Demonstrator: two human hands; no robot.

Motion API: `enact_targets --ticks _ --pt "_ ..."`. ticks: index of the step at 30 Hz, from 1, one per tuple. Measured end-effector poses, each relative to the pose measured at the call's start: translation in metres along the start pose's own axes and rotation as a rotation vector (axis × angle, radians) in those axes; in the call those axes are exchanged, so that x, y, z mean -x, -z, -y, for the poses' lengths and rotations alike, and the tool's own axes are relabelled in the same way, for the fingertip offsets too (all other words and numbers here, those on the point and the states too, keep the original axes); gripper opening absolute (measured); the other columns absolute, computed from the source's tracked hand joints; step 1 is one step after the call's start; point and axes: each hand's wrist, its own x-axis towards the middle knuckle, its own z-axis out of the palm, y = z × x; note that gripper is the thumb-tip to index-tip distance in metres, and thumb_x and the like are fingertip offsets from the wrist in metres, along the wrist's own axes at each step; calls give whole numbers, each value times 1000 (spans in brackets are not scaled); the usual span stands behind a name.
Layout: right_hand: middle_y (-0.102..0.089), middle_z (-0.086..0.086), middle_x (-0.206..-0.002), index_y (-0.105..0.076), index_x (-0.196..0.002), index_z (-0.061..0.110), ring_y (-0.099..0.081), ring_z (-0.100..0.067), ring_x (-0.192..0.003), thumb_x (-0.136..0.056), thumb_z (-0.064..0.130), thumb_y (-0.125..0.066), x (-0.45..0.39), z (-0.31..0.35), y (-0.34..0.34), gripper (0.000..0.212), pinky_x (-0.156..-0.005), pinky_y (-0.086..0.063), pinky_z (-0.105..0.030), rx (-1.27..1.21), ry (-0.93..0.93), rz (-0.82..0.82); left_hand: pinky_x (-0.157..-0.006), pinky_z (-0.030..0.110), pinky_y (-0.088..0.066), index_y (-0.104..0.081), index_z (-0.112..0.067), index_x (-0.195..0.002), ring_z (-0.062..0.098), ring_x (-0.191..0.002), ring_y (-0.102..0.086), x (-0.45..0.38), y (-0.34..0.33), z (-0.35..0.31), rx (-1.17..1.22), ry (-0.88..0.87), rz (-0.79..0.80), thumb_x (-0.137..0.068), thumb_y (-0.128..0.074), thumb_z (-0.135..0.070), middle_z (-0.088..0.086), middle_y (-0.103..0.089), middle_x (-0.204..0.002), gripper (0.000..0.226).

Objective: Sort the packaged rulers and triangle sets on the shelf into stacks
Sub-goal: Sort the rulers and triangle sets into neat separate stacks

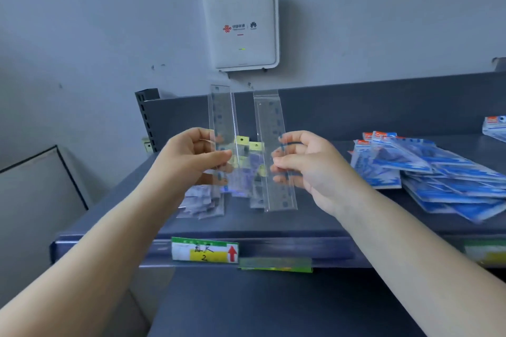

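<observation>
- Two clear ruler packs are up in the centre of the head view: your left hand pinches the left ruler pack near its lower part, thumb across the front, and your right hand has its fingers curled round the right ruler pack about halfway down. Both packs stand roughly upright and apart from each other, above the shelf.
- Below and between your hands, a loose heap of small clear packets and yellow-tabbed packs lies unsorted on the shelf — no neat ruler stack shows yet.
- At the right of the frame the blue triangle-set packs lie fanned and overlapping, not squared up.
- Step in hand, by my reading: you are pairing rulers of one kind — sorting is early.
- Next move calls for bringing the two packs together face to face, edges aligned, then laying them flat on a bare patch of shelf, away from the heap, as a stack base.
</observation>
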Motion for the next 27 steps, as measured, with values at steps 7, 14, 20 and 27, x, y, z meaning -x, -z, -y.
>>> enact_targets --ticks 7,14,20,27 --pt "-59 -5 -83 -52 -100 12 -60 -15 -64 -85 -10 -57 -31 -5 -48 27 -55 -55 -24 46 17 -12 -66 27 -53 -49 -15 -112 17 -80 -60 -39 48 29 -159 -39 -155 -82 -70 -6 2 -58 -93 38" --pt "-47 -5 -128 -26 -140 11 -58 -23 -95 -87 24 -62 -79 -12 -72 66 -78 -49 -33 810 -22 -14 -60 14 -38 -54 -22 -108 4 -79 -53 -55 69 38 -329 -145 -206 -87 -63 -16 -8 -56 -98 23" --pt "-44 -1 -132 -40 -132 17 -47 -21 -116 -90 25 -55 -76 -15 -50 46 -92 -44 -35 1259 152 10 -74 20 -42 -55 -25 -103 11 -94 -53 -57 56 40 -594 -248 -67 -88 -62 -20 -8 -56 -101 17" --pt "-52 2 -122 -48 -123 20 -49 -21 -112 -91 26 -50 -46 9 4 32 -86 -47 -37 1496 292 -46 -90 32 -39 -55 -22 -125 21 -113 -48 -50 -9 20 -1061 -493 -8 -91 -55 -29 -5 -54 -121 34"
